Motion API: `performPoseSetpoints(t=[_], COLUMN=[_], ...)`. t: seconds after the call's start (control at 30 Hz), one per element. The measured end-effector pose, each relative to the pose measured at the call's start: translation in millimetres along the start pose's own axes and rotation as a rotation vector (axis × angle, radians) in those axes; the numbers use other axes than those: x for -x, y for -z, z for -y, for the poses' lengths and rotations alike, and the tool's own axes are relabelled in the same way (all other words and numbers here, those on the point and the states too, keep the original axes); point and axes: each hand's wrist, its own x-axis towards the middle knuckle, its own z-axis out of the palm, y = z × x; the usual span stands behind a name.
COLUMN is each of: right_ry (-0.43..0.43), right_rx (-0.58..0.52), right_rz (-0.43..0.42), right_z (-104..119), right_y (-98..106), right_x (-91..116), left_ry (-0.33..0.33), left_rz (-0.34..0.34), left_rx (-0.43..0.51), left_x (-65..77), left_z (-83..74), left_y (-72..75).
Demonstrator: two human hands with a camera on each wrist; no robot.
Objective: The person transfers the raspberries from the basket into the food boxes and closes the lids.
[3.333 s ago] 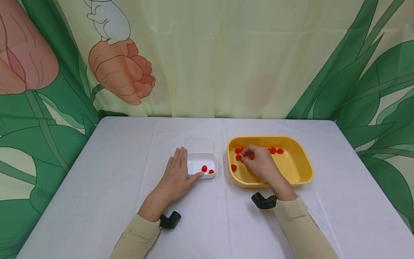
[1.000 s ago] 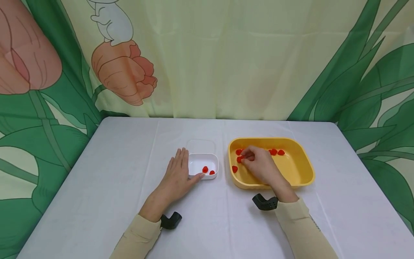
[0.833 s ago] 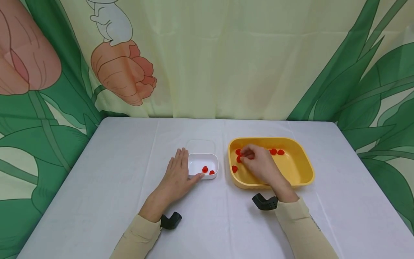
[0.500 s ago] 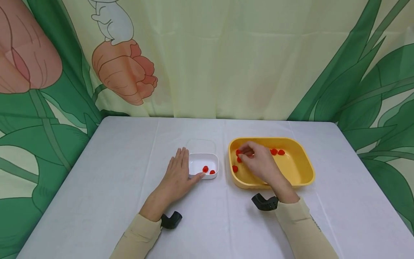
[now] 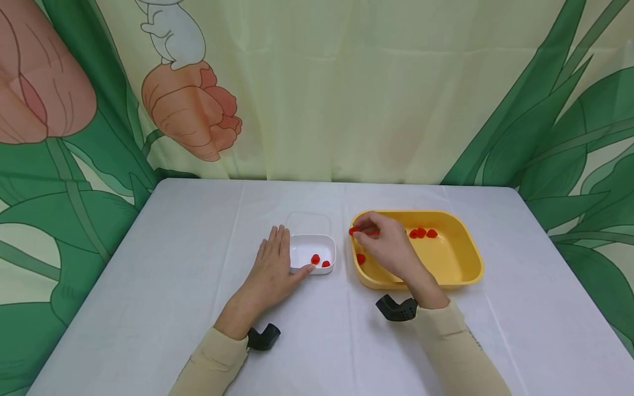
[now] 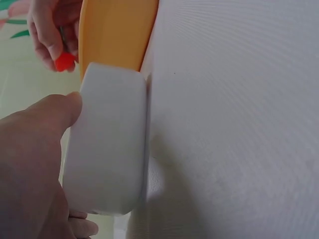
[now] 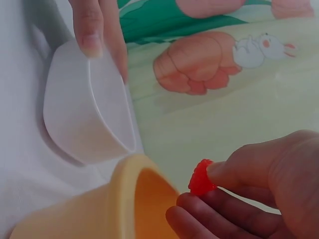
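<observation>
My right hand (image 5: pixel 391 250) pinches a red raspberry (image 7: pixel 201 178) between thumb and fingertips, over the left rim of the yellow tray (image 5: pixel 453 258). More raspberries lie in the tray: a short row (image 5: pixel 421 233) near the back wall and one raspberry (image 5: pixel 360 258) by the left wall. Part of the tray floor is hidden under the hand. My left hand (image 5: pixel 267 269) rests against the small white box (image 5: pixel 300 251), fingers straight along its left side and thumb on the front rim. Inside the box are two raspberries (image 5: pixel 315 259).
A faint clear lid (image 5: pixel 308 223) shows just behind the white box. The white-covered table (image 5: pixel 198 231) holds both containers close together, box left of tray. Behind it hangs a printed curtain (image 5: pixel 366 110).
My right hand has risen from the tray's inside and moved left, bringing a raspberry to the left rim. The left hand and the white box have stayed in place.
</observation>
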Motion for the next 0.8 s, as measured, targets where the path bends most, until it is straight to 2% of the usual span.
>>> performPoseSetpoints(t=[0.4,0.8], right_ry=[0.059,0.094], right_rx=[-0.043,-0.072], right_rz=[-0.006,0.048], right_z=[13,20], right_y=[-8,-19], right_x=[-3,-4], left_ry=[0.003,0.053], left_rz=[-0.016,-0.077], left_rx=[-0.024,-0.011], left_x=[1.0,-2.0], left_z=[-4.0,-6.7], left_y=[4.8,-5.2])
